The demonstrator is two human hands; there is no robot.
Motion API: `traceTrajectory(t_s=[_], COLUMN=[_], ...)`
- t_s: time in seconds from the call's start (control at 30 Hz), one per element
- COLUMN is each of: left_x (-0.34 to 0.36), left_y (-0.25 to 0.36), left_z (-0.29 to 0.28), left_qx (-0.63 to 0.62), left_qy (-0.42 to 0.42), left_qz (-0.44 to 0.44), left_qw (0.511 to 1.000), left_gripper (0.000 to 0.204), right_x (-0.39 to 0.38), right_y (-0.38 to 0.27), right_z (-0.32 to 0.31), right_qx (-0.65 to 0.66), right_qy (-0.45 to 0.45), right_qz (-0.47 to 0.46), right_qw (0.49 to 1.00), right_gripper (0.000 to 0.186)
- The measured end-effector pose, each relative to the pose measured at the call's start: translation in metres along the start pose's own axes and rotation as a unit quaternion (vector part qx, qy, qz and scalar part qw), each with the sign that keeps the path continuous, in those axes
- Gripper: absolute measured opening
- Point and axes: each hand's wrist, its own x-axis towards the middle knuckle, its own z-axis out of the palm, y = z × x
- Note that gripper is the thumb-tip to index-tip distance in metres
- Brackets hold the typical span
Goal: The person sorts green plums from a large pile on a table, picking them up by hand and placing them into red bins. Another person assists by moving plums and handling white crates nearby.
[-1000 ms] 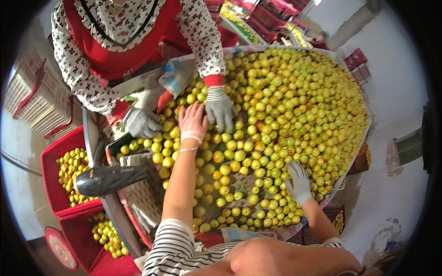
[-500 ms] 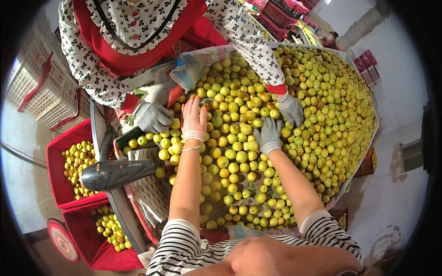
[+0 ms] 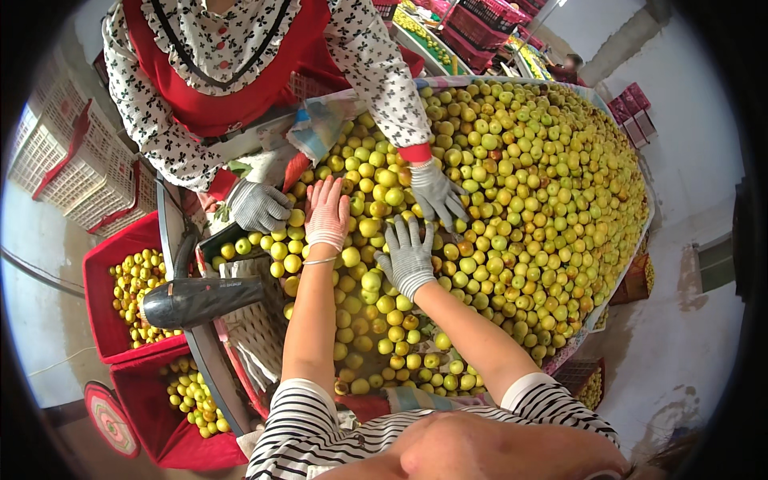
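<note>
My left hand (image 3: 327, 211), in a thin pinkish-white glove with a bangle below it, lies flat with fingers stretched on yellow-green round fruit (image 3: 542, 214) heaped on a large sorting table (image 3: 646, 210). My right hand (image 3: 408, 258), in a grey glove, rests spread on the fruit right of it. A co-worker's grey-gloved hand (image 3: 438, 195) reaches into the fruit just above my right hand, fingers down; their other glove (image 3: 258, 204) is left of my left hand, fingers curled near a dark chute (image 3: 216, 240) with fruit at its mouth.
A black blower (image 3: 196, 302) points across the table's left end, beside a woven pad (image 3: 252, 336). Two red-lined bins of fruit (image 3: 100, 296) stand left, with white crates (image 3: 80, 160) above. The co-worker (image 3: 224, 100) stands opposite. Pink crates (image 3: 472, 36) and another person (image 3: 564, 70) are behind.
My right hand has swept from the lower right up and leftward toward my left hand, which shifted slightly. The co-worker's reaching hand went right, then back left, ending right of where it began.
</note>
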Motion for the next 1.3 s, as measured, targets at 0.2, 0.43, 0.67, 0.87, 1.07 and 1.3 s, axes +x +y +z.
traceTrajectory(t_s=[0.2,0.43,0.67,0.87,1.07,1.3], left_x=[-0.034,-0.094,-0.151,-0.196,-0.227,-0.259], left_y=[0.015,0.026,0.018,0.034,0.077,0.145], left_z=[-0.023,-0.068,-0.103,-0.151,-0.184,-0.208], left_qx=[0.084,0.154,0.252,0.079,0.089,0.052], left_qy=[-0.076,-0.152,-0.123,-0.2,-0.233,-0.245], left_qz=[-0.021,-0.086,-0.021,-0.099,-0.107,0.007], left_qw=[0.993,0.972,0.96,0.972,0.962,0.968], left_gripper=[0.046,0.063,0.056,0.058,0.056,0.051], right_x=[-0.038,-0.091,-0.143,-0.168,-0.209,-0.215], right_y=[-0.025,-0.076,-0.088,-0.071,-0.004,0.224], right_z=[-0.009,-0.006,-0.025,-0.012,0.004,-0.045], right_qx=[0.034,0.134,0.074,0.153,0.234,0.362], right_qy=[-0.027,0.004,-0.049,0.002,0.027,0.088], right_qz=[-0.01,-0.111,-0.243,-0.259,-0.306,0.229], right_qw=[0.999,0.985,0.966,0.954,0.922,0.899], right_gripper=[0.069,0.064,0.065,0.064,0.064,0.048])
